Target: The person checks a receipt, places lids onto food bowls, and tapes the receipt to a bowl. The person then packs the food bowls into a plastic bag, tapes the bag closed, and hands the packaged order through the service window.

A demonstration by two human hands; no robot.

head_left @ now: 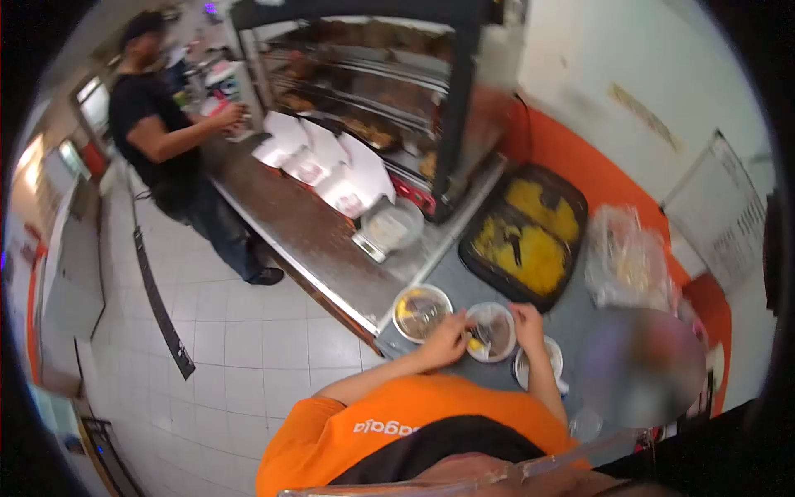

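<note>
The person's left hand (445, 341) and right hand (528, 321) meet a round white tub (497, 359) from opposite sides, fingers bent at its rim; whether they pinch it cannot be told. This tub sits on the grey counter (447, 277), something yellow and dark showing inside. A second tub (422, 287), with yellow and brown contents, stands just left of the left hand; a third (517, 365) is partly hidden by the right forearm. Beyond them lies a black tray (505, 287) of yellow food with a dark utensil in it, a clear plastic bag (625, 257) to its right. Farther left, a digital scale (370, 246) bears a clear container (397, 222), near open white boxes (352, 182) before a glass food display (356, 91). Farthest, a co-worker in a black T-shirt (157, 116) holds something pinkish.
</note>
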